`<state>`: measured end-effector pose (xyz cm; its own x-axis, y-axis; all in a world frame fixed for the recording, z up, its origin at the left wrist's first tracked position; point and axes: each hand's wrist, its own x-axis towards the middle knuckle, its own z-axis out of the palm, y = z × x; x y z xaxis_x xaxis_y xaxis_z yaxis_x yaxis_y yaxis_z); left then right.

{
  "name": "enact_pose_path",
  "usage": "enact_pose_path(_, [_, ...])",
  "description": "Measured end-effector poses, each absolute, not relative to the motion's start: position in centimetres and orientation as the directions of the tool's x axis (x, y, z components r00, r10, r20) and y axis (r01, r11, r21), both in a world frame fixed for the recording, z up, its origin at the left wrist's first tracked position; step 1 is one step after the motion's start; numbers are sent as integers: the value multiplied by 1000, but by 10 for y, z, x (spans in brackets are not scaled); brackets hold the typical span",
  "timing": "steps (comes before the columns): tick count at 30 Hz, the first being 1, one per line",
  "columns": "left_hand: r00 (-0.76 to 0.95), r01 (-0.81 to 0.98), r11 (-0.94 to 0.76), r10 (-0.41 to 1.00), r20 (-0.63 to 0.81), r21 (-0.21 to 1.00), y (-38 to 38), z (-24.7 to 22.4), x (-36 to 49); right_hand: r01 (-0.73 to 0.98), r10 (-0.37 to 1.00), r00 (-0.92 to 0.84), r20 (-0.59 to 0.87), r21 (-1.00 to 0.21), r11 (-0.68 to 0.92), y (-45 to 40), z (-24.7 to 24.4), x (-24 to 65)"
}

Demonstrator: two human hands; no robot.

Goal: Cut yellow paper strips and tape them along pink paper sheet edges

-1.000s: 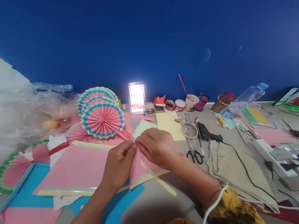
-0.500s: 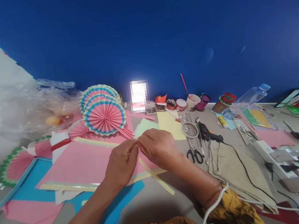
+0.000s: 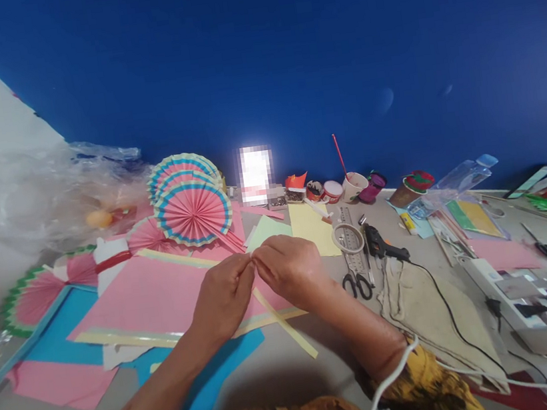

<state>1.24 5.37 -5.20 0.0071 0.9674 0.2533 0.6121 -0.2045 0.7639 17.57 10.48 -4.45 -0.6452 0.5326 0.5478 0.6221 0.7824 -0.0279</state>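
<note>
My left hand (image 3: 225, 293) and my right hand (image 3: 292, 266) meet at the fingertips above a large pink paper sheet (image 3: 139, 296). Both are closed in a pinch, thumbs and forefingers touching. What they hold between them is too small or hidden to make out. A narrow pale yellow paper strip (image 3: 290, 330) lies slantwise just below the hands, over the sheet's edge. Yellow bands run along the pink sheet's borders. Behind the hands are a light green paper (image 3: 267, 231) and a pale yellow paper (image 3: 315, 233).
Pleated pink paper fans (image 3: 192, 212) stand at the back left. To the right lie scissors (image 3: 357, 285), a tape roll (image 3: 348, 238), a ruler (image 3: 355, 255), a black glue gun (image 3: 382, 244), a cloth (image 3: 432, 305) and a power strip (image 3: 496, 290). A white cable (image 3: 392, 378) crosses my right forearm.
Both hands keep the same pinch, and the view has shifted very slightly. A brownish shape at the far right edge, possibly another person's hand, is gone from view.
</note>
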Motion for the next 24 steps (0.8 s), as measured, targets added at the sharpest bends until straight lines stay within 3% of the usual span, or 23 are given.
enact_pose_path(24, [-5, 596, -154, 981, 195, 788, 55, -51, 13, 631, 542, -663, 516, -5, 776, 107, -51, 175])
